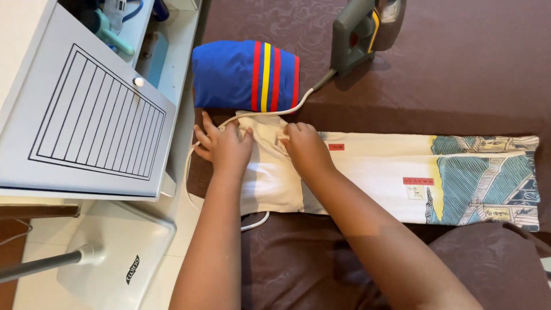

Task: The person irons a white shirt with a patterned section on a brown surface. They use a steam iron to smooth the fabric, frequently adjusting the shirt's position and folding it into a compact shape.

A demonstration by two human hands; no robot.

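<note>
Far left: a white cabinet door (86,109) with a lined panel is swung open over the floor, its right edge close beside the bed's left edge. Below it, a white fan base (115,252) with a grey pole is seen on the pale floor. A white power cord (192,166) is looped over the bed's left edge, passed under the cloth and run up to a grey iron (361,28) stood at the far side. A folded blue garment (245,74) with red and yellow stripes is set just beyond the hands, near the cloth's far edge. The left hand (224,146) is laid flat, fingers spread, on the left end of the folded cream cloth (367,178); nothing is gripped. The right hand (307,149) is pressed just beside it, fingers curled down onto a fold; whether cloth is pinched cannot be told. The cloth is stretched left to right across the brown bedcover (459,74), folded into a long strip, cream with small red labels, a yellow band and a teal line-drawn print at its right end. Open bedcover is left beyond the strip at the far right; the near right corner is taken by a brown cushion (488,258).
</note>
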